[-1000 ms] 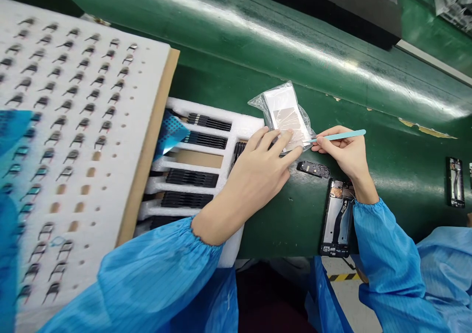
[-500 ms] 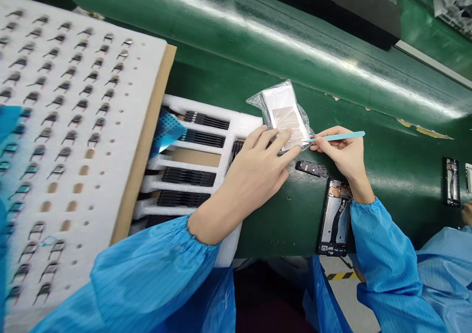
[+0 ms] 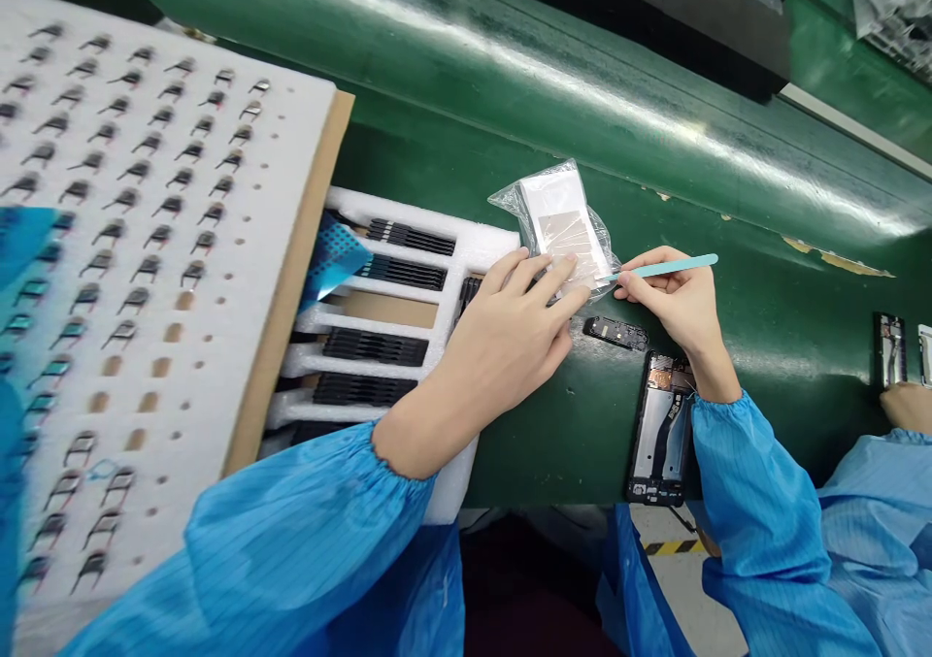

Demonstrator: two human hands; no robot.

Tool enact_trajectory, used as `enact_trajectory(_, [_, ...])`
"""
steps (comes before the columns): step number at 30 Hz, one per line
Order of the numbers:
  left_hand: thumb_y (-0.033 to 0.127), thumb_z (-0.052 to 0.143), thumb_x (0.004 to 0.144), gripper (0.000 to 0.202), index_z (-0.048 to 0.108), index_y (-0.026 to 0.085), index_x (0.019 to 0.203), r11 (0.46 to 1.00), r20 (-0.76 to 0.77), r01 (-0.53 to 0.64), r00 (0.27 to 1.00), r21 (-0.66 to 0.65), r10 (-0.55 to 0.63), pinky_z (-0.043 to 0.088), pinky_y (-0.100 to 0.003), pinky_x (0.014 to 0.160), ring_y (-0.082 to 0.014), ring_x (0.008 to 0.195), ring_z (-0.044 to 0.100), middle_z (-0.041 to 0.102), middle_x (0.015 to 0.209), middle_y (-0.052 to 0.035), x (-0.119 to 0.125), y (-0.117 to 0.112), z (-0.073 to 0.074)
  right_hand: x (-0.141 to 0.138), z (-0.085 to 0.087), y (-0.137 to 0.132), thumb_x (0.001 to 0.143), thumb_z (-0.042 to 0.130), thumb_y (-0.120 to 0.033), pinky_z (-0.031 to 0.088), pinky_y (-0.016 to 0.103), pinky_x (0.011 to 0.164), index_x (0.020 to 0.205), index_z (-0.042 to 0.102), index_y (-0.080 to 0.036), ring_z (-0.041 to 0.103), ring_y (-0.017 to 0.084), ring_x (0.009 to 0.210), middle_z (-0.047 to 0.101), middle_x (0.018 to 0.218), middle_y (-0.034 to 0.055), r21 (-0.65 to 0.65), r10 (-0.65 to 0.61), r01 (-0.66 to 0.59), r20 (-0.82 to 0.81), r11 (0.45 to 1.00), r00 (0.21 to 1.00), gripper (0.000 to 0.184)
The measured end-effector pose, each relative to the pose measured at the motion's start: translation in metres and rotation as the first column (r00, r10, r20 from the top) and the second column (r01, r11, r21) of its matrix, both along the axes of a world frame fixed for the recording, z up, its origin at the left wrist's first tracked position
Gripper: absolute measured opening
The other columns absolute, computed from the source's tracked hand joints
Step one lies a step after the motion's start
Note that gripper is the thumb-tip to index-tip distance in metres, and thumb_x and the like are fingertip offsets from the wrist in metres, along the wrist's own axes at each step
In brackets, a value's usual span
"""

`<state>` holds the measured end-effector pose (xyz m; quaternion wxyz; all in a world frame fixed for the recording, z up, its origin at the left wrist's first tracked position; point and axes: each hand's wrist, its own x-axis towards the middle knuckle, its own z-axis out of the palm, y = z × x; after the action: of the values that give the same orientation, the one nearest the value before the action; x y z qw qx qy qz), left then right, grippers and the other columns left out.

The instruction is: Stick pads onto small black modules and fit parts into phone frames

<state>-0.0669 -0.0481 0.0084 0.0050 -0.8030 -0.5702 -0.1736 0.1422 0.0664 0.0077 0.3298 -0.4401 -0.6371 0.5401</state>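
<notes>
My left hand [image 3: 510, 332] lies with its fingers stretched flat on the near end of a clear plastic bag [image 3: 557, 213] that holds white sheets with copper-coloured patches. My right hand [image 3: 677, 303] is closed in a pinch on teal tweezers [image 3: 666, 268], whose tip points left and touches the bag's near right corner. Just below the tweezers lies a small black part [image 3: 617, 332] on the green belt. An open phone frame [image 3: 661, 429] rests under my right wrist.
A white foam tray [image 3: 429, 249] with slots of black parts sits under my left forearm. A large white foam board [image 3: 146, 249] with rows of small metal clips fills the left. At the far right, a co-worker's hand [image 3: 907, 407] is beside another phone frame [image 3: 889, 348].
My hands and the tweezers have stayed almost in place on the bag. The co-worker's hand has come into view at the right edge.
</notes>
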Motion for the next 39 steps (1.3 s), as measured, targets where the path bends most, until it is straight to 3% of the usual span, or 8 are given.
enact_trajectory(5, [0.015,0.051,0.105,0.040,0.070,0.015,0.141,1.000,-0.033,0.001,0.999,0.012,-0.001,0.049,-0.059,0.124,-0.0372,0.136,0.065,0.067,0.157,-0.0148,-0.001,0.000,-0.001,-0.002,-0.002,-0.001,0.076,0.099,-0.055,0.070,0.031,0.070,0.086,0.079,-0.022,0.081,0.021,0.074,0.080,0.084,0.0032,0.016,-0.025,0.025,0.019,1.000,0.999,0.040])
enact_trajectory(14, [0.010,0.055,0.101,0.042,0.072,0.014,0.139,0.999,0.048,0.000,0.999,-0.035,0.001,0.048,-0.064,0.124,-0.0395,0.138,0.065,0.066,0.157,-0.0188,0.000,0.000,0.002,-0.002,-0.003,-0.002,0.078,0.097,-0.056,0.071,0.035,0.075,0.086,0.080,-0.023,0.083,0.023,0.077,0.081,0.082,0.0042,0.043,-0.053,0.051,0.042,0.998,0.998,0.038])
enact_trajectory(28, [0.009,0.056,0.099,0.046,0.071,0.014,0.142,0.999,0.063,0.003,0.998,-0.049,0.000,0.048,-0.064,0.125,-0.0384,0.137,0.065,0.066,0.157,-0.0189,0.000,0.000,0.005,-0.001,-0.004,-0.003,0.077,0.099,-0.056,0.073,0.037,0.077,0.086,0.082,-0.023,0.083,0.024,0.078,0.082,0.083,0.0046,0.045,-0.038,0.037,0.026,0.998,0.999,0.038])
enact_trajectory(32, [0.009,0.056,0.099,0.045,0.072,0.014,0.140,0.999,0.064,0.000,0.998,-0.048,0.003,0.049,-0.064,0.124,-0.0388,0.137,0.065,0.066,0.157,-0.0189,0.001,0.001,0.004,0.000,0.004,-0.003,0.078,0.099,-0.054,0.073,0.037,0.076,0.085,0.081,-0.023,0.083,0.025,0.078,0.082,0.082,0.0044,0.045,-0.054,0.054,0.010,0.998,0.998,0.037])
enact_trajectory(36, [0.012,0.057,0.100,0.044,0.071,0.016,0.141,0.998,0.078,0.013,0.997,-0.063,-0.008,0.049,-0.066,0.124,-0.0404,0.142,0.063,0.064,0.160,-0.0186,-0.002,0.001,0.002,0.018,0.028,-0.026,0.083,0.098,-0.045,0.074,0.035,0.071,0.087,0.082,-0.024,0.084,0.025,0.078,0.082,0.084,0.0042,0.120,-0.175,0.173,0.010,0.978,0.984,0.026])
enact_trajectory(39, [0.013,0.058,0.101,0.044,0.070,0.020,0.142,0.998,0.103,0.022,0.995,-0.057,-0.017,0.051,-0.069,0.120,-0.0451,0.155,0.052,0.055,0.169,-0.0170,-0.006,-0.002,0.005,0.043,0.039,-0.065,0.087,0.096,-0.039,0.073,0.035,0.068,0.090,0.082,-0.026,0.085,0.026,0.076,0.082,0.082,0.0035,0.192,-0.388,0.380,0.005,0.905,0.922,0.020])
